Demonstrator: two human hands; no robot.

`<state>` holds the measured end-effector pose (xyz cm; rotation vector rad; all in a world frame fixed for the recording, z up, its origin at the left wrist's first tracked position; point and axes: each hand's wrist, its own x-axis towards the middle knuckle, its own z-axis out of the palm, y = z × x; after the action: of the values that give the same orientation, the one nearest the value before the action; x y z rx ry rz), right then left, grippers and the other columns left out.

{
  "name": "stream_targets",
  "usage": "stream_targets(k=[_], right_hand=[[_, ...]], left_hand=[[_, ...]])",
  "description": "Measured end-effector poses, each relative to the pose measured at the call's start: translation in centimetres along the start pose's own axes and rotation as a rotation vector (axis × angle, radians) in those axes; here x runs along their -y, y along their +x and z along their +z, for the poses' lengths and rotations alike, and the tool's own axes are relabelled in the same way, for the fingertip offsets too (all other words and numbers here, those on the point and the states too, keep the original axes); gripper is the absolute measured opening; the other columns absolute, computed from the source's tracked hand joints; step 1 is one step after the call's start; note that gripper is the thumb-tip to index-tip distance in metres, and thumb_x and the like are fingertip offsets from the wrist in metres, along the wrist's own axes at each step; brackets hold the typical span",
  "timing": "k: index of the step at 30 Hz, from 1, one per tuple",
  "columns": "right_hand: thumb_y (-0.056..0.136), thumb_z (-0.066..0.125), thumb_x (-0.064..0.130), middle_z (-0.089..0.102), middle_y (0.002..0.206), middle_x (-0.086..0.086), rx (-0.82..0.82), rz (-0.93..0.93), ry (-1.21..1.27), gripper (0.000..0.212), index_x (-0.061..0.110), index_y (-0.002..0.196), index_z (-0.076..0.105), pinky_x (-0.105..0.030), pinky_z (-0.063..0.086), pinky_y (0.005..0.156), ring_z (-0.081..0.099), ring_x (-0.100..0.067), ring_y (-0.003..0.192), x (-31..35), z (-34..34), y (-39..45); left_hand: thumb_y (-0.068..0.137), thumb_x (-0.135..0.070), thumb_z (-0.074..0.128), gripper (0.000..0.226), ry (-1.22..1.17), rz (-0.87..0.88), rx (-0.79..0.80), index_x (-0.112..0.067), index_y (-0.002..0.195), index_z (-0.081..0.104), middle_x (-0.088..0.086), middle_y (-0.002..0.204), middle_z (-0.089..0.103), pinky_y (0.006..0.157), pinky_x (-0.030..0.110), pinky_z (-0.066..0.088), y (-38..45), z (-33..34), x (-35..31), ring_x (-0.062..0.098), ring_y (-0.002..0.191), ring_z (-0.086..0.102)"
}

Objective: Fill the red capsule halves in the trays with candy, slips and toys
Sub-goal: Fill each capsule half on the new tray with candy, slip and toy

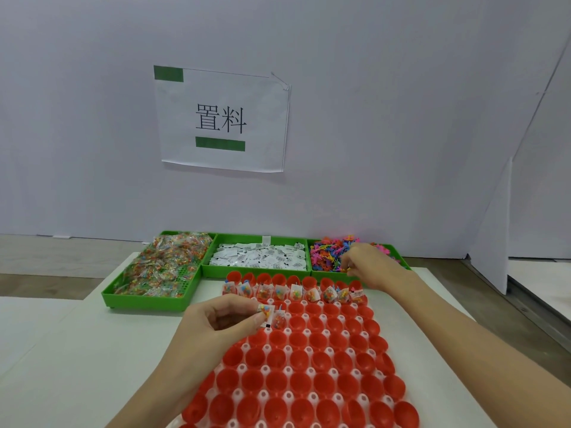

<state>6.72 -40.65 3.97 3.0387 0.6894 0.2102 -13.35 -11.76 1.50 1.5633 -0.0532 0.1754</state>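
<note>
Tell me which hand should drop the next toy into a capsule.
Right. The right hand is already in the toy bin, pinching at the toys; the left hand holds a candy packet and slip.

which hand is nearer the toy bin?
Right. The right hand reaches into the toy bin; the left hand holds a candy packet over the capsule tray.

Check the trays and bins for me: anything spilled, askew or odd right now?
Nothing looks spilled. Small oddities: one slip stands upright at the back of the middle bin, and the wall sign has its top right corner peeling loose. Filled capsule halves sit tidy.
</note>
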Motion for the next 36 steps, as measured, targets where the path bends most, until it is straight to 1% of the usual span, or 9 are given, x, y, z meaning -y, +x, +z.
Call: stream_targets(k=[4, 10, 12, 15, 17, 19, 23, 29, 36], right_hand=[[0.093, 0.070, 0.009, 0.066, 0.121, -0.005, -0.023, -0.031, -0.025, 0.024, 0.013, 0.117, 0.074, -0.026, 0.049, 0.091, 0.065, -0.020, 0.108, -0.3, 0.1, -0.2], [0.097, 0.067, 0.023, 0.050, 0.099, 0.006, -0.184, -0.032, 0.018, 0.015, 0.020, 0.109, 0.076, -0.022, 0.038, 0.085, 0.052, -0.015, 0.102, -0.9, 1.1, -0.9], [0.096, 0.068, 0.021, 0.058, 0.099, 0.003, -0.271, 0.020, 0.130, 0.015, 0.017, 0.108, 0.078, -0.022, 0.042, 0.084, 0.054, -0.013, 0.095, -0.8, 1.5, -1.1], [0.093, 0.072, 0.016, 0.063, 0.091, 0.009, -0.405, 0.131, 0.419, 0.013, 0.013, 0.103, 0.079, -0.009, 0.042, 0.074, 0.056, 0.002, 0.078, -0.1, 1.3, -1.6], [0.092, 0.074, 0.018, 0.068, 0.089, 0.011, -0.449, 0.188, 0.593, 0.012, 0.016, 0.102, 0.079, -0.008, 0.046, 0.073, 0.060, 0.005, 0.079, 0.5, 0.7, -2.2], [0.093, 0.073, 0.021, 0.074, 0.090, 0.011, -0.459, 0.212, 0.745, 0.010, 0.021, 0.101, 0.079, -0.013, 0.049, 0.074, 0.065, 0.002, 0.082, 1.4, -0.2, -3.3], [0.093, 0.072, 0.021, 0.076, 0.086, 0.013, -0.451, 0.191, 0.964, 0.009, 0.026, 0.098, 0.079, -0.013, 0.051, 0.075, 0.068, 0.002, 0.085, 4.2, -2.0, -6.7], [0.088, 0.077, 0.023, 0.079, 0.089, 0.004, -0.380, 0.186, 1.323, 0.009, 0.028, 0.095, 0.080, -0.014, 0.054, 0.071, 0.074, -0.008, 0.083, 10.0, -2.6, -13.0], [0.084, 0.081, 0.018, 0.079, 0.085, -0.003, -0.254, 0.199, 1.442, 0.005, 0.019, 0.089, 0.079, -0.019, 0.058, 0.071, 0.076, -0.017, 0.082, 13.5, -1.7, -14.8]], left_hand=[[0.071, -0.023, 0.088, 0.024, -0.004, -0.005, 0.005, -0.012, 0.091, 0.081, 0.010, 0.091, 0.079, 0.077, 0.018, 0.058, 0.0, 0.0, -0.1, 0.023, 0.088, 0.076], [0.067, -0.027, 0.088, 0.026, -0.008, 0.002, 0.005, -0.014, 0.090, 0.082, 0.010, 0.090, 0.079, 0.076, 0.018, 0.058, 0.0, -0.1, -0.2, 0.022, 0.086, 0.076], [0.067, -0.027, 0.088, 0.026, -0.010, 0.002, 0.002, -0.015, 0.090, 0.082, 0.010, 0.089, 0.079, 0.076, 0.018, 0.058, 0.0, -0.1, -0.2, 0.022, 0.086, 0.076], [0.068, -0.026, 0.089, 0.024, -0.010, 0.004, -0.004, -0.015, 0.089, 0.082, 0.010, 0.089, 0.079, 0.076, 0.018, 0.058, 0.0, -0.1, -0.3, 0.023, 0.085, 0.077], [0.068, -0.024, 0.089, 0.024, -0.020, 0.003, -0.008, -0.014, 0.089, 0.082, 0.011, 0.088, 0.079, 0.075, 0.019, 0.058, 0.0, -0.1, -0.3, 0.025, 0.084, 0.077], [0.067, -0.024, 0.090, 0.025, -0.029, 0.004, -0.016, -0.013, 0.087, 0.082, 0.012, 0.087, 0.079, 0.074, 0.019, 0.059, 0.1, 0.0, -0.3, 0.026, 0.083, 0.077], [0.068, -0.024, 0.091, 0.024, -0.032, 0.011, -0.013, -0.014, 0.087, 0.081, 0.012, 0.087, 0.078, 0.076, 0.021, 0.060, -0.1, 0.0, -0.4, 0.027, 0.083, 0.077], [0.072, -0.020, 0.090, 0.021, -0.039, 0.024, 0.040, -0.011, 0.088, 0.080, 0.013, 0.088, 0.079, 0.077, 0.022, 0.059, -0.8, 0.9, -0.6, 0.029, 0.084, 0.078], [0.073, -0.025, 0.093, 0.025, -0.015, 0.030, 0.106, -0.012, 0.091, 0.080, 0.010, 0.089, 0.079, 0.080, 0.029, 0.062, -1.3, 1.7, -0.5, 0.029, 0.084, 0.078]])
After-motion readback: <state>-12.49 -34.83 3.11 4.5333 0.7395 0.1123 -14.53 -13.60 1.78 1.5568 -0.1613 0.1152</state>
